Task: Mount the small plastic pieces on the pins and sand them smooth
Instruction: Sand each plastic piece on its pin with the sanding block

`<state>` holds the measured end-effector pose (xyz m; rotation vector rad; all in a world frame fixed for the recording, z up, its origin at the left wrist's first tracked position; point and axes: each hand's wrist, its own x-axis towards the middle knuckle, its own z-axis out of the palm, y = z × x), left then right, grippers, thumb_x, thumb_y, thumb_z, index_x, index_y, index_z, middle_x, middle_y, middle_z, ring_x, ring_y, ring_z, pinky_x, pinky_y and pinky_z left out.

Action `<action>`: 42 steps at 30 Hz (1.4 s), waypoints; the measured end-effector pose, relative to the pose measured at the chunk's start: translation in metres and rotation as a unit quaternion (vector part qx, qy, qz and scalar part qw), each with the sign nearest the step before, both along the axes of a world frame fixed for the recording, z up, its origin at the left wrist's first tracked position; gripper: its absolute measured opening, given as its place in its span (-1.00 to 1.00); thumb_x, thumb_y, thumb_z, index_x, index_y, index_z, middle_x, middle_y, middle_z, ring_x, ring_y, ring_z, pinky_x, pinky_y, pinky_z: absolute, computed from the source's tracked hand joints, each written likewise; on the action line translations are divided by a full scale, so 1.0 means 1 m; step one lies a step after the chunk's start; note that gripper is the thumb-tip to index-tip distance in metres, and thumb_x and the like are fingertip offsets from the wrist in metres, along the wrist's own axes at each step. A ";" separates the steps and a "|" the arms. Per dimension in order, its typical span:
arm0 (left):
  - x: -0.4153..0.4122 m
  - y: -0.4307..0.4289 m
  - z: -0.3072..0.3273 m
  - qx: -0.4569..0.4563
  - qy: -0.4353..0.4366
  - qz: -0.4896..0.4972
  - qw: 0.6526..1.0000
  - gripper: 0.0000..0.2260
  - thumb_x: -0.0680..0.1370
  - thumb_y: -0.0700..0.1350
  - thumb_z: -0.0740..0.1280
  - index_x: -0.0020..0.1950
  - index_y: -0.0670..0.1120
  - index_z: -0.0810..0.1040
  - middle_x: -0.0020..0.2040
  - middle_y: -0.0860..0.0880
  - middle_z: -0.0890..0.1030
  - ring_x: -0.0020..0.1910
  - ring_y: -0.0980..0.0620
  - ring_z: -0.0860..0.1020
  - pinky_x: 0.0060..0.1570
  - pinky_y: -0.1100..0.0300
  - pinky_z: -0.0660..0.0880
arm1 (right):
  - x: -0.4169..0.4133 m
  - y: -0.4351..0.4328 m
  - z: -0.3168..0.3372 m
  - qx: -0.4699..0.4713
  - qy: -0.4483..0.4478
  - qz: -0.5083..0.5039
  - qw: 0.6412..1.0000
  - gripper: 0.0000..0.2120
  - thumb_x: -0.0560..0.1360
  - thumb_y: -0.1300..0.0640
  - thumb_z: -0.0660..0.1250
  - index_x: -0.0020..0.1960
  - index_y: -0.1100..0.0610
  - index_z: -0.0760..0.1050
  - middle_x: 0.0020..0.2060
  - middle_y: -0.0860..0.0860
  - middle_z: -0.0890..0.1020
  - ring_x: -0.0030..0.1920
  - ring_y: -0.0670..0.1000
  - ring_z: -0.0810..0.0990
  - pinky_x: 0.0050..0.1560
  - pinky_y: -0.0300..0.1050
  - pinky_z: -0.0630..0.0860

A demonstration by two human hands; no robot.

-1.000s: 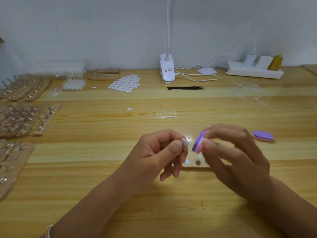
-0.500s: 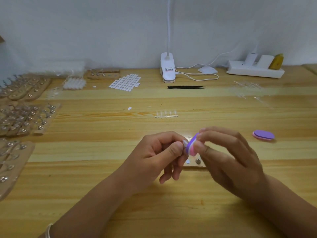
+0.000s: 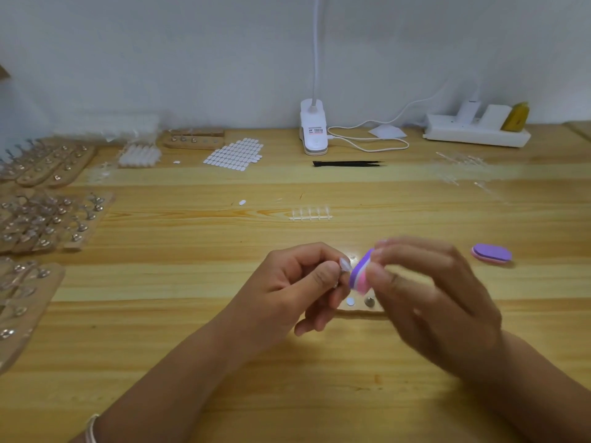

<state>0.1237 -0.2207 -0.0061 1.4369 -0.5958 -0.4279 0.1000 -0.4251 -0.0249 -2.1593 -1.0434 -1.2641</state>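
Your left hand (image 3: pixel 297 282) has thumb and forefinger pinched tight on a small clear plastic piece (image 3: pixel 344 265), with the other fingers curled below. I can't tell whether a pin sits under the piece inside that pinch. Your right hand (image 3: pixel 435 302), blurred, grips a purple-and-pink sanding block (image 3: pixel 360 276) between thumb and fingertips. The block stands on edge, its purple face right up against the piece, and the blur hides whether they actually touch. Both hands are raised above the middle of the wooden table (image 3: pixel 192 314), near you.

Just under the hands lies a little wooden pin holder (image 3: pixel 361 310), mostly covered. A white round dot (image 3: pixel 350 302) and a metal pin head (image 3: pixel 369 302) peek out between your fingers.

Out to the right, a second sanding block (image 3: pixel 492 253) lies flat, well apart from your right hand. Farther from you, a strip of clear pieces (image 3: pixel 310 215) rests on the wood. Beyond it lie black tweezers (image 3: pixel 348 163), and the white lamp clamp (image 3: pixel 314 127) stands by the wall. A power strip (image 3: pixel 476 132) sits far right.

To the far left of centre lies a sheet of white stickers (image 3: pixel 235 154). Boards of pins (image 3: pixel 48 222) crowd the left edge.
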 end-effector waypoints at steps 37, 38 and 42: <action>-0.002 -0.001 -0.004 0.008 -0.005 -0.016 1.000 -0.80 0.63 -0.15 0.12 -0.08 -0.01 0.50 -0.32 0.09 0.45 -0.39 0.08 0.44 -0.50 0.24 0.34 | 0.010 -0.015 0.001 -0.001 0.029 -0.069 0.997 -0.61 0.45 0.51 0.37 0.22 0.24 0.47 0.11 0.14 0.55 0.13 0.11 0.55 0.28 -0.14 0.42; -0.002 -0.002 -0.004 0.012 -0.009 -0.012 1.000 -0.81 0.63 -0.15 0.12 -0.08 -0.03 0.50 -0.32 0.09 0.45 -0.39 0.08 0.44 -0.50 0.23 0.33 | 0.007 -0.010 0.002 0.010 0.023 -0.058 0.998 -0.62 0.46 0.50 0.36 0.22 0.24 0.46 0.12 0.13 0.53 0.13 0.10 0.55 0.27 -0.15 0.43; -0.002 -0.003 -0.005 0.028 -0.043 -0.013 0.999 -0.81 0.64 -0.17 0.12 -0.07 -0.15 0.49 -0.33 0.04 0.48 -0.45 0.14 0.44 -0.49 0.13 0.35 | -0.002 0.006 -0.006 -0.042 0.001 0.009 0.999 -0.71 0.54 0.41 0.35 0.24 0.27 0.48 0.17 0.12 0.53 0.24 0.08 0.53 0.32 -0.13 0.45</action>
